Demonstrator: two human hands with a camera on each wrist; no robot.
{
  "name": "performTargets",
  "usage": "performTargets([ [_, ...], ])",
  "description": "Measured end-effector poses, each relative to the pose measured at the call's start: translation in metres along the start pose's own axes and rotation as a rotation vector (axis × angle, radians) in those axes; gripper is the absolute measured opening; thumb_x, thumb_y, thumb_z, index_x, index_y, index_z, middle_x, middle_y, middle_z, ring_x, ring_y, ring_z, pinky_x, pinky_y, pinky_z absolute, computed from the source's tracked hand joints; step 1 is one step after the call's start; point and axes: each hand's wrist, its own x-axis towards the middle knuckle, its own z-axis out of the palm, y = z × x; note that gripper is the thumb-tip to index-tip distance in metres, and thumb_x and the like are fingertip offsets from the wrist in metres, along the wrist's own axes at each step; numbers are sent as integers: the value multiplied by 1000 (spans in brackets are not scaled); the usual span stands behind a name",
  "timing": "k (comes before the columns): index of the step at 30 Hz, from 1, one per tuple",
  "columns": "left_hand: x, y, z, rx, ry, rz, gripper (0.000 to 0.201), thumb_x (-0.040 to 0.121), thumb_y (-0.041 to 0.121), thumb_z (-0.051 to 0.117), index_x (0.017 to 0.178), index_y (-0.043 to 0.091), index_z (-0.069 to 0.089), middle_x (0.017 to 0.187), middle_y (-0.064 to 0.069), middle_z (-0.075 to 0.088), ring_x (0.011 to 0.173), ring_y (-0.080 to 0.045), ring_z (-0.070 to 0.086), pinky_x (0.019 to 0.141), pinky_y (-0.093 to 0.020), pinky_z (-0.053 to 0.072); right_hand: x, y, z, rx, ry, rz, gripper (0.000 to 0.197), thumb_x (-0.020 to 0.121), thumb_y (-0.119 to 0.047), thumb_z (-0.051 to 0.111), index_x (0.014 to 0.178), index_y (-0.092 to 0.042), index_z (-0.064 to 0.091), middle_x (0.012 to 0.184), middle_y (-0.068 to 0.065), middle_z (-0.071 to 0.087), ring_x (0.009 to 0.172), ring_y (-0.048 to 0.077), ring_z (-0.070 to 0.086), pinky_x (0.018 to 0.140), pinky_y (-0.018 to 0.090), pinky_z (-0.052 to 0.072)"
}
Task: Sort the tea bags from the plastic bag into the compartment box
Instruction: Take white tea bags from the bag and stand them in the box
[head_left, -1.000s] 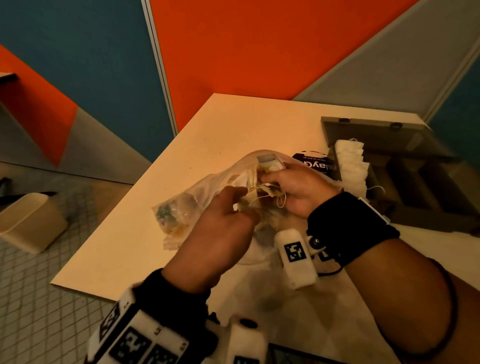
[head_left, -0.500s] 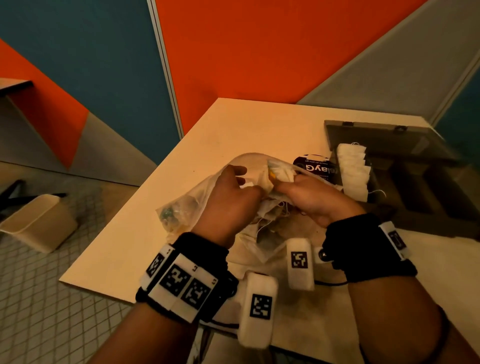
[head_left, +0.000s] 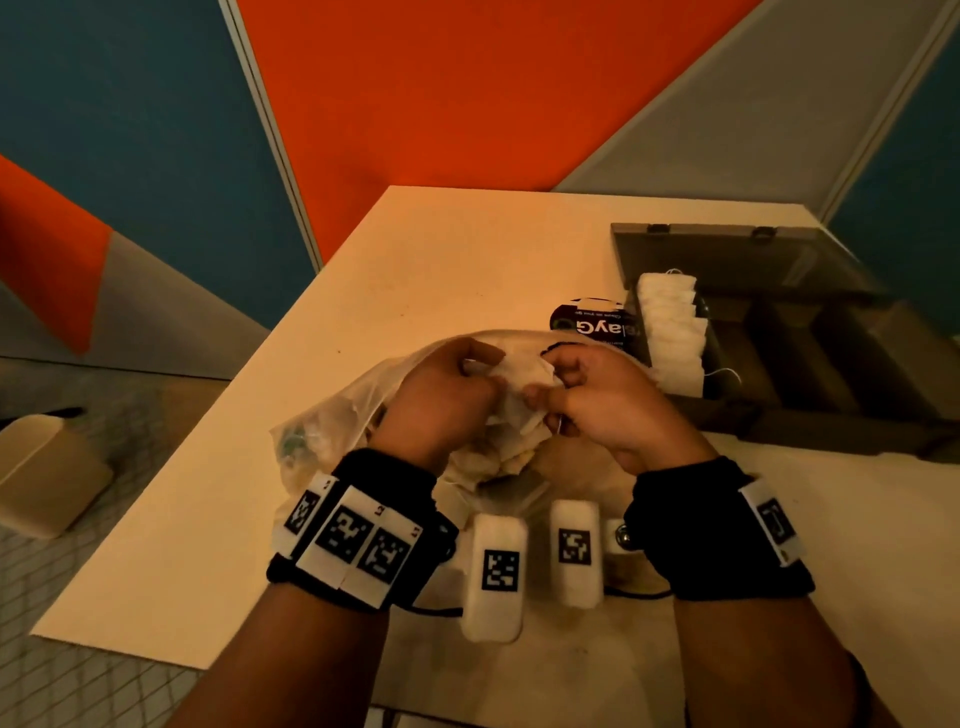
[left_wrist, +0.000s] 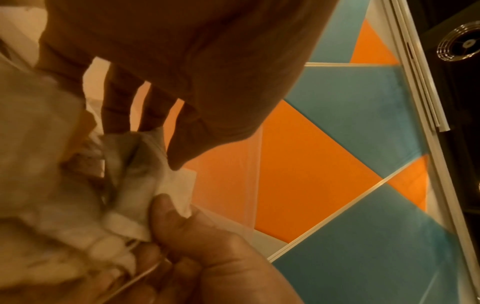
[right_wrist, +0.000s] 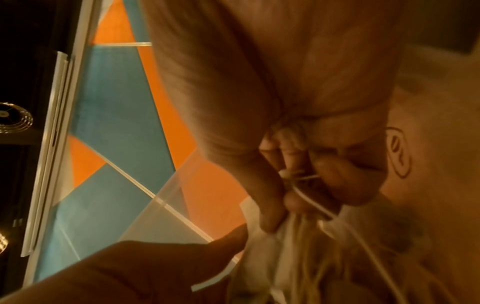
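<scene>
A clear plastic bag (head_left: 327, 431) lies crumpled on the table's left part, with a tangle of white tea bags (head_left: 519, 387) at its mouth. My left hand (head_left: 470, 371) and right hand (head_left: 558, 387) meet over the bag and both pinch this tangle. In the left wrist view my left fingertips (left_wrist: 179, 156) nip a white tea bag (left_wrist: 145, 170). In the right wrist view my curled right fingers (right_wrist: 342, 176) hold the tea bags (right_wrist: 272, 246) and their white strings (right_wrist: 309, 202). The dark compartment box (head_left: 810, 332) stands open at the right, with a row of white tea bags (head_left: 670, 327) in its leftmost compartment.
A dark printed packet (head_left: 592, 325) lies between the bag and the box. The cream table (head_left: 467, 249) ends close on the left, above a tiled floor with a beige bin (head_left: 47, 473). Orange, blue and grey wall panels stand behind.
My left hand has come forward to meet the right over the bag's mouth. Both now pinch the white tangle, lifted a little out of the bag.
</scene>
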Motion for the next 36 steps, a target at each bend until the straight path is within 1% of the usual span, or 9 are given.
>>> performTargets([
  [4,2,-4,2,13,-20,6,7,85,19,67,91,17,65,81,-8,71,69,-21,66,63,-35,55,0,0,1,35,82,13,9,92,-12,64,84,-15,67,79,19,66,51,18,52,54,29,42],
  [9,0,-6,4,17,-28,22,15,90,20,64,86,6,64,86,-17,70,78,-33,69,70,-50,59,-4,-1,4,47,114,24,14,95,-20,60,87,-15,70,72,2,63,49,14,54,44,22,39],
  [15,-13,-10,4,-32,69,57,22,91,18,58,86,-3,59,87,-25,65,69,-25,59,69,-48,53,-11,-4,7,46,134,51,17,97,-21,56,86,-18,69,69,10,60,50,17,52,42,22,37],
  [19,-25,-12,2,-104,88,64,21,91,17,56,86,-4,57,76,-14,57,69,-21,55,66,-41,49,-14,-7,6,11,161,32,19,98,-21,55,86,-18,70,72,9,62,53,15,51,43,21,38],
  [25,-35,-13,-3,-287,136,65,24,90,7,51,68,13,55,63,3,54,60,-10,48,50,-18,41,-10,-6,7,-180,215,29,18,98,-26,54,97,-19,70,87,3,66,73,16,55,66,29,43],
  [29,-39,-11,-4,-325,124,79,30,90,1,48,65,16,55,53,14,54,50,-2,46,45,-11,38,-23,-24,9,-149,155,-24,25,100,-19,48,120,-18,64,111,-7,57,101,10,54,81,21,46],
  [31,-40,-11,-5,-310,109,107,23,89,0,47,70,11,55,62,4,55,54,-7,46,46,-12,37,-33,-33,10,-45,72,-79,25,100,-19,50,117,-20,68,115,-7,61,107,10,57,92,28,49],
  [33,-42,-9,-7,-309,79,132,14,88,0,47,77,3,56,69,-4,55,58,-9,47,47,-13,36,-42,-41,8,-68,-14,-132,20,97,-25,55,109,-24,72,111,-8,67,104,6,60,88,24,49],
  [36,-45,-5,-8,-324,39,150,19,89,0,47,76,9,58,62,4,59,51,-2,52,45,-10,40,-46,-48,5,-212,-67,-170,13,91,-27,65,94,-20,75,96,-4,72,95,14,65,84,30,52],
])
